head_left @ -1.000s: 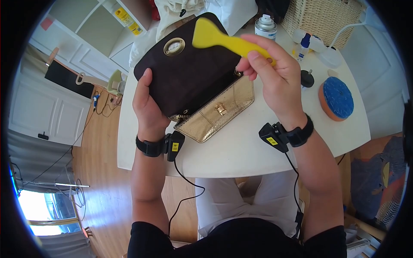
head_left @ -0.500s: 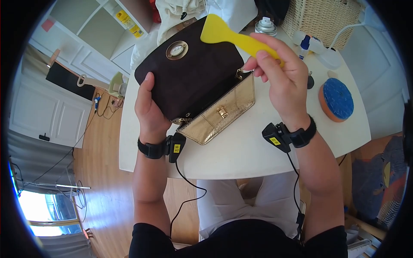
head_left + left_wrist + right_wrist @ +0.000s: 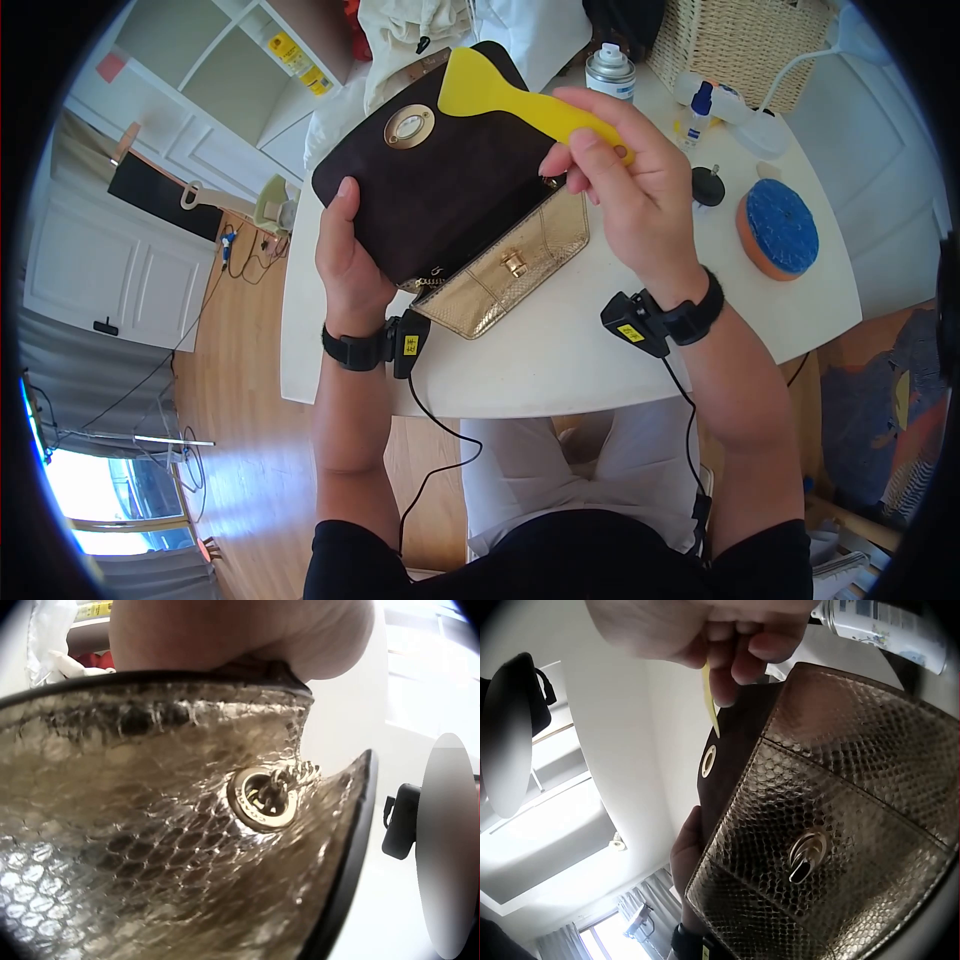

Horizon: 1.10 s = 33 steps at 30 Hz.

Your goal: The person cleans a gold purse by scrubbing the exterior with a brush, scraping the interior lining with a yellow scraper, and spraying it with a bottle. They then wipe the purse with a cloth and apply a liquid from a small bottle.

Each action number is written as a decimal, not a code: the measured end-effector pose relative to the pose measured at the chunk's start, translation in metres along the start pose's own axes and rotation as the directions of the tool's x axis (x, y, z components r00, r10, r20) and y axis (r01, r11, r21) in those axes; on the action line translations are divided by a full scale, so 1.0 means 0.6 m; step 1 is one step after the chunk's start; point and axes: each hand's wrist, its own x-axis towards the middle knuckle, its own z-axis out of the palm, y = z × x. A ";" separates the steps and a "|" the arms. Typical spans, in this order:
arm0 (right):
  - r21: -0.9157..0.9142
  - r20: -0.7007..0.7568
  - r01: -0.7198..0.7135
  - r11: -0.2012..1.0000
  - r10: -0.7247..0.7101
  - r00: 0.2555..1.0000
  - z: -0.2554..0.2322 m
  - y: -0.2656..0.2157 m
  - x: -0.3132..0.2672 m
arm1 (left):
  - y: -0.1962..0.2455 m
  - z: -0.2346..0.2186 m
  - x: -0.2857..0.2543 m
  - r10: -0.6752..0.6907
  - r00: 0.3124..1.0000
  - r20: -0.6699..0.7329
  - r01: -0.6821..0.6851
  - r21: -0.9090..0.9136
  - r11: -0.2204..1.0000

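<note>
A gold snakeskin-textured handbag (image 3: 500,290) is tilted above the white table, its dark-lined flap (image 3: 450,180) folded back. The left hand (image 3: 350,260) grips the bag's left side, thumb on the dark lining. The right hand (image 3: 635,190) pinches a yellow scraper (image 3: 510,98), whose wide end lies over the upper part of the flap; whether it touches cannot be told. In the left wrist view a metal eyelet with a chain (image 3: 266,799) shows on the bag's side. The right wrist view shows the gold front with its turn clasp (image 3: 808,855).
On the white table (image 3: 560,370) stand a spray can (image 3: 610,75), a small blue-capped bottle (image 3: 697,115), a black round object (image 3: 708,186) and a blue-topped round pad (image 3: 780,228). A woven basket (image 3: 735,45) and white cloths are at the back.
The right hand and scraper moved right, then back left and slightly down over the flap. The left hand keeps its grip; the bag has shifted slightly.
</note>
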 end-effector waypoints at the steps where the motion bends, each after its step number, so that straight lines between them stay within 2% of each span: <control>1: -0.006 -0.028 0.013 1.000 -0.013 1.000 0.003 0.001 0.001 | 0.000 0.001 0.000 0.001 1.000 0.001 -0.001 0.000 1.000; 3: 0.014 -0.115 0.036 0.999 -0.034 0.993 -0.001 0.007 0.004 | 0.001 0.000 -0.001 -0.002 1.000 0.001 0.002 0.001 1.000; 6: -0.006 -0.042 -0.006 1.000 0.006 0.999 0.001 0.006 0.000 | 0.001 0.000 -0.002 0.004 1.000 -0.005 -0.004 0.003 1.000; 8: -0.011 -0.042 0.018 1.000 -0.018 0.999 0.007 0.002 -0.001 | 0.001 0.000 0.000 -0.001 1.000 -0.003 0.001 0.004 1.000; 13: 0.027 -0.116 0.039 0.999 -0.036 0.993 0.004 0.012 0.003 | 0.000 -0.003 -0.001 0.006 1.000 0.011 -0.006 0.000 1.000; 15: 0.024 0.025 0.060 0.998 -0.060 0.998 0.017 0.012 -0.006 | 0.000 -0.004 0.000 0.008 1.000 0.030 -0.008 0.010 1.000; 18: 0.002 -0.046 -0.001 1.000 0.002 0.999 0.006 0.003 0.001 | 0.000 -0.010 0.000 0.007 1.000 0.014 -0.007 0.006 1.000; 19: 0.036 -0.088 0.034 0.999 -0.031 0.996 0.003 0.009 0.007 | 0.000 -0.011 0.000 0.011 1.000 0.016 -0.011 0.017 1.000; 23: 0.026 -0.014 -0.001 1.000 0.001 1.000 0.012 0.002 -0.004 | 0.000 -0.003 -0.002 0.027 0.999 -0.032 -0.026 0.008 1.000; 25: -0.037 0.023 0.075 0.997 -0.074 0.997 0.020 -0.001 -0.005 | -0.002 -0.009 0.000 0.033 0.999 0.001 -0.033 0.023 0.999; 28: -0.054 -0.032 0.048 0.997 -0.050 0.998 0.000 0.005 0.004 | 0.001 -0.009 -0.001 0.054 0.998 0.029 -0.056 0.072 0.996; 30: -0.054 -0.015 0.041 0.998 -0.042 0.999 0.013 0.004 -0.006 | 0.000 -0.007 -0.002 0.071 0.997 0.028 -0.073 0.108 0.991; 32: -0.078 0.102 0.089 0.993 -0.081 0.991 0.033 0.001 -0.019 | 0.000 -0.009 -0.002 0.092 0.996 -0.021 -0.087 0.152 0.985; 33: -0.080 0.092 0.104 0.991 -0.096 0.991 0.037 0.003 -0.020 | 0.002 -0.008 -0.002 0.095 0.995 -0.023 -0.090 0.157 0.983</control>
